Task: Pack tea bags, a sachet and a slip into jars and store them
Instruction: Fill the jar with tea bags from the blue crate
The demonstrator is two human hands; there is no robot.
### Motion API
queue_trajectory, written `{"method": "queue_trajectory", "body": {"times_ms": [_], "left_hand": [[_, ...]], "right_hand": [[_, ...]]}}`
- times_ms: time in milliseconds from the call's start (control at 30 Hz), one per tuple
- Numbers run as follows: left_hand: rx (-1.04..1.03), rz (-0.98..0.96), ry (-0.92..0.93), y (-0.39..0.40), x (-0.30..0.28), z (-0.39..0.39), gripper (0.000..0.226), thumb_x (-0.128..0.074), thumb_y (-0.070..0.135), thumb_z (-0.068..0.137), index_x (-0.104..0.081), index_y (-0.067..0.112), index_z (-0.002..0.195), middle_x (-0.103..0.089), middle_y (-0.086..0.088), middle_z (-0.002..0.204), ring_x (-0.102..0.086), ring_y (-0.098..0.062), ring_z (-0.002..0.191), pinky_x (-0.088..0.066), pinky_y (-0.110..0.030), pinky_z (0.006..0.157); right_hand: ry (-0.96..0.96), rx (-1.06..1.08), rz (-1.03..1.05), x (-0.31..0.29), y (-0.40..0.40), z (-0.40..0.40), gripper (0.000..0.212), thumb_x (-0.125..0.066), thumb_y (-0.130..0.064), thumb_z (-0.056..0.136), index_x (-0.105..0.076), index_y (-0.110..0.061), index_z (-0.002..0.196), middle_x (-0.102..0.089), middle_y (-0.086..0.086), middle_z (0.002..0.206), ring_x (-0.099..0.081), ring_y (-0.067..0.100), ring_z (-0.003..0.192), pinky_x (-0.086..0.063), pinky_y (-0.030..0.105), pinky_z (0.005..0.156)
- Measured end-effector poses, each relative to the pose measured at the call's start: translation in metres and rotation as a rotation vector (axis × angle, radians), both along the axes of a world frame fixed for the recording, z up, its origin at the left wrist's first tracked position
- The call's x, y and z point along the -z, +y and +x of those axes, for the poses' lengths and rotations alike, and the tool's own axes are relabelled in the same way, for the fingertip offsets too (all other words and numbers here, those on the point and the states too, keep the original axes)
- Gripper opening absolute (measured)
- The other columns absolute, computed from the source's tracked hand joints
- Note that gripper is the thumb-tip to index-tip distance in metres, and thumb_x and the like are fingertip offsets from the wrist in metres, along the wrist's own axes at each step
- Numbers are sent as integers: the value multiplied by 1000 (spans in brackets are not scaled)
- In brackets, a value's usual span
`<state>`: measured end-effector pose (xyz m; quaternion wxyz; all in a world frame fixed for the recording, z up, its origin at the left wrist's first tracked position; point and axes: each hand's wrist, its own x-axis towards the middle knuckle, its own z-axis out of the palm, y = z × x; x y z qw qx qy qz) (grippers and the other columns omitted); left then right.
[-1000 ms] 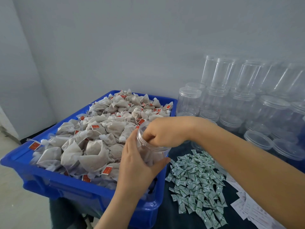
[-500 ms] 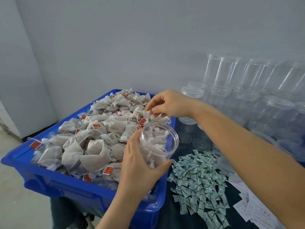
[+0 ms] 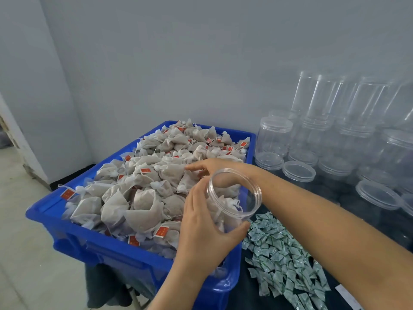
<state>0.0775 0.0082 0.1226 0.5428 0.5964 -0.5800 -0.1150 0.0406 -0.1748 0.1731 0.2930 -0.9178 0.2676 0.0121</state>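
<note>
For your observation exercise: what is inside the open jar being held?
Several tea bags lie inside the jar. The left hand covers its lower part, so the bottom stays hidden.

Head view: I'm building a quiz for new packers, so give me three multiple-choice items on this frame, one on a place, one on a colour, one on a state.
1. Where does the pile of sachets lie?
A. inside the crate
B. on the dark table, right of the crate
C. on the floor

2. What colour is the crate?
A. blue
B. green
C. white

3. What state is the held jar in?
A. lidded and empty
B. lying on the floor
C. open, with tea bags inside

Key:
1 B: the sachets spread over the table beside the crate's right wall.
2 A: its rim and walls are blue.
3 C: the left hand grips the jar, its mouth is bare and bags show through the wall, while the right hand reaches onto the tea bags in the crate.
</note>
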Motion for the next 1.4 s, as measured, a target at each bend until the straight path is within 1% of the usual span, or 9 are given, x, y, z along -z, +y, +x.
{"method": "queue_trajectory", "body": {"times_ms": [133, 367, 433, 500, 600, 767, 867, 1100, 1400], "left_hand": [[-8, 10, -11, 0, 0, 0, 89, -66, 63, 54, -12, 63, 125, -31, 35, 128, -37, 5, 122, -38, -24, 104], [8, 15, -19, 0, 1, -2, 94, -69, 61, 56, -17, 49, 135, -37, 24, 131, -38, -1, 125, -39, -32, 106], [7, 11, -13, 0, 1, -1, 94, -70, 59, 57, -18, 48, 134, -38, 22, 131, -38, -1, 125, -39, -30, 105], [5, 7, -13, 1, 0, -1, 92, -69, 60, 56, -18, 52, 132, -37, 27, 129, -37, 3, 123, -37, -24, 104], [2, 14, -28, 0, 1, -1, 90, -68, 60, 57, -15, 54, 130, -32, 32, 128, -36, 5, 122, -35, -19, 101], [5, 29, -3, -1, 2, 0, 93, -72, 58, 57, -19, 50, 133, -37, 21, 134, -34, 1, 127, -35, -27, 107], [-3, 27, -12, 0, 1, -1, 93, -73, 59, 58, -8, 66, 124, -33, 26, 131, -31, 4, 127, -34, -27, 109], [6, 67, 44, 0, 1, -1, 97, -70, 67, 53, -18, 53, 134, -36, 20, 132, -37, -4, 124, -41, -39, 105], [17, 100, 90, 0, 2, 0, 99, -73, 67, 52, -22, 51, 135, -39, 15, 131, -47, -18, 120, -47, -43, 99]], "right_hand": [[42, -51, -117, 9, -5, 5, 63, -64, -12, 93, -39, -15, 150, -42, 8, 153, -41, 24, 140, -35, 31, 113], [124, -13, -54, 23, -16, 5, 57, -67, -21, 90, -47, -15, 143, -53, 9, 142, -51, 27, 130, -43, 36, 105], [99, -6, -86, 24, -17, 4, 52, -71, -27, 87, -54, -21, 136, -60, 0, 133, -58, 17, 120, -49, 27, 96], [54, 24, -31, 21, -13, 0, 29, -70, -36, 81, -63, -36, 109, -69, -19, 101, -65, -3, 88, -51, 11, 68], [3, 65, 7, 17, -8, -4, 14, -70, -32, 79, -59, -37, 85, -64, -18, 75, -60, -10, 63, -45, 7, 48], [-197, 112, 0, 7, 0, -17, 17, -70, -24, 83, -55, -31, 79, -60, -16, 70, -55, -9, 57, -45, 7, 50], [-324, 152, 109, -4, 5, -32, 19, -75, -14, 86, -57, -22, 81, -62, -5, 80, -61, -3, 63, -52, 14, 60], [-497, 239, 288, -34, 11, -60, 53, -76, -13, 85, -57, -33, 129, -74, 0, 108, -73, 15, 95, -60, 29, 79], [-636, 186, 219, -76, 37, -74, 19, -71, -7, 88, -66, -23, 97, -73, -10, 83, -67, 3, 78, -54, 23, 72]]}}
